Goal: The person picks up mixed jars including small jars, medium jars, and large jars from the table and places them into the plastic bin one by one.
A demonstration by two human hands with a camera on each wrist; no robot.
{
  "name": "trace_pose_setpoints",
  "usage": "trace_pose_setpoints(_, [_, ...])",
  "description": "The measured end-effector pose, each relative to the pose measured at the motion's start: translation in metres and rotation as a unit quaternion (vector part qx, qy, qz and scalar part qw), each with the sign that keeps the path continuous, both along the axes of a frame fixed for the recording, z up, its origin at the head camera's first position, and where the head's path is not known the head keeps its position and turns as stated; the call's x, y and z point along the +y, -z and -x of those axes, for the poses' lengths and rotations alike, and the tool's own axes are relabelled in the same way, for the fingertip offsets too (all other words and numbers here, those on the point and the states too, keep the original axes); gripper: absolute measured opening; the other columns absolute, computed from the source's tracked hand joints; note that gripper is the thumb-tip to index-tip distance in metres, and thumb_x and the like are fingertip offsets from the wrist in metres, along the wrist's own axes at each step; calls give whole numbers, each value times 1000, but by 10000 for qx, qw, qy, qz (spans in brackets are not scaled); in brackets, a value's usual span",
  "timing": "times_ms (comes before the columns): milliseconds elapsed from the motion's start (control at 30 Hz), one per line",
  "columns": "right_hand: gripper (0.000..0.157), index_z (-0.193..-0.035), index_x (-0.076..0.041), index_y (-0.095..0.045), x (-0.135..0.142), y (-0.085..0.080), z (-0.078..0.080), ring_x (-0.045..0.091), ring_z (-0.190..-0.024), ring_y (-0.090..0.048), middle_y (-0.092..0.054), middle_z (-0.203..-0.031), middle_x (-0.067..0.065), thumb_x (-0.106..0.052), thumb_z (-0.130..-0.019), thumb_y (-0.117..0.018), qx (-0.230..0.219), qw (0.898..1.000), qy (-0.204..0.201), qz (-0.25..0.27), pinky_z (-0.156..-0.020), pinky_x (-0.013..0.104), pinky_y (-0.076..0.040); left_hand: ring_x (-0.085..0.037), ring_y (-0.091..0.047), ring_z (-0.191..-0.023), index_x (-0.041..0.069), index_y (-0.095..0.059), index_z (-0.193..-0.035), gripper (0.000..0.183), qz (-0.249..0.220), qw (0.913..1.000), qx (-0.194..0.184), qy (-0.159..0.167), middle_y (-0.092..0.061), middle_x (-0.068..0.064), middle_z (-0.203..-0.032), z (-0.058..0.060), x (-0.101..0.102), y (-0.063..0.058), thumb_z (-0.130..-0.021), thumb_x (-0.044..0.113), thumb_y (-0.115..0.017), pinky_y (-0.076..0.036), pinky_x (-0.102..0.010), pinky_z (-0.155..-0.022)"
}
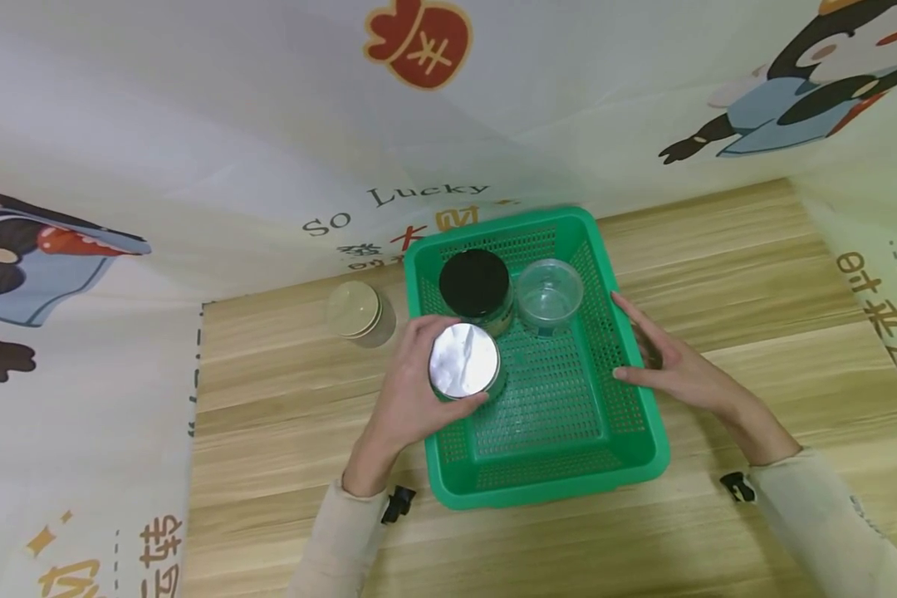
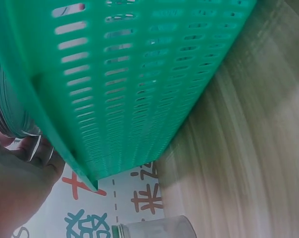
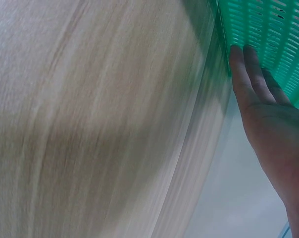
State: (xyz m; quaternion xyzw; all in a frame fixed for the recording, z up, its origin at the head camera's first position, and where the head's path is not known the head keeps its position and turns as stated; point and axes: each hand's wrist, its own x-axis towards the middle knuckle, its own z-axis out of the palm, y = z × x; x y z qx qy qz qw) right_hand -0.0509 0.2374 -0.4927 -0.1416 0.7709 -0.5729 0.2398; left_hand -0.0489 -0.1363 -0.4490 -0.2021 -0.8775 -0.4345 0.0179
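The left hand point(image 1: 411, 394) is gripping the silver-topped jar point(image 1: 463, 361) just inside the green basket point(image 1: 553, 492)'s left rim. The right hand point(image 1: 680, 370) is pinching the opposite rim.

booth-like, with cartoon-printed walls point(image 1: 232, 124)

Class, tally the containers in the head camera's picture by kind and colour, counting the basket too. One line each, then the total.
Silver-topped jar: 1
Black-lidded jar: 1
Pale-lidded jar: 1
Clear container: 1
Green basket: 1
Total: 5
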Motion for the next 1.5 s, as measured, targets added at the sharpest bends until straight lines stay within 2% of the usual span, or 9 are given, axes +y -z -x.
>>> trace_pose_setpoints(300, [92, -157, -45, -2, -1, -2, 4, 43, -135, -41, -29, -158, 21, -16, -96, -65, 9, 10000, -14, -56, -102, 65, -35, -20, -49, -121, 17, -51, -138, 87, 248, 9996, 96, 34, -48, -3, -134, 0, 0, 4, -64, 38, -90, -47, -44, -95])
trace_pose_setpoints(500, [93, -157, -45, -4, -1, -2, 4, 43, -134, -42, -30, -158, 21, -14, -95, -66, 9, 10000, 44, -10, -103, 65, -35, -21, -50, -122, 12, -50, -141, 90, 556, 9979, 199, 249, -48, -5, -136, 0, 2, 2, -65, 39, -90, -48, -43, -97])
trace_pose_setpoints(767, [94, -157, -44, -4, 1, -1, 2, 45, -136, -38, -28, -158, 23, -13, -95, -66, 33, 10000, 91, 0, -102, 69, -31, -20, -52, -121, 13, -50, -141, 88, 942, 9934, 299, 579, -48, -4, -137, 1, 7, 2, -67, 37, -90, -48, -42, -97])
trace_pose_setpoints(900, [94, -157, -44, -4, 1, -2, 0, 46, -138, -36, -28, -158, 23, -12, -94, -66, 35, 9999, 153, -2, -102, 70, -31, -20, -51, -123, 14, -48, -142, 87, 1084, 9915, 332, 635, -47, -4, -138, 0, 10, 2, -69, 38, -88, -47, -41, -98])
trace_pose_setpoints(1300, [94, -158, -43, -4, 0, -2, 0, 45, -137, -36, -28, -158, 23, -11, -95, -65, 79, 9999, 136, -6, -102, 72, -29, -21, -48, -127, 11, -49, -143, 87, 1269, 9886, 456, 670, -47, -4, -140, 0, 12, 3, -70, 38, -88, -48, -43, -98])
trace_pose_setpoints(1500, [94, -158, -43, -3, -1, 2, 1, 48, -139, -33, -27, -158, 25, -13, -95, -66, 97, 9999, 79, -52, -102, 74, -26, -21, -50, -126, 16, -51, -139, 78, 1226, 9883, 449, 788, -44, -3, -143, -1, 10, 4, -73, 36, -87, -48, -40, -97])
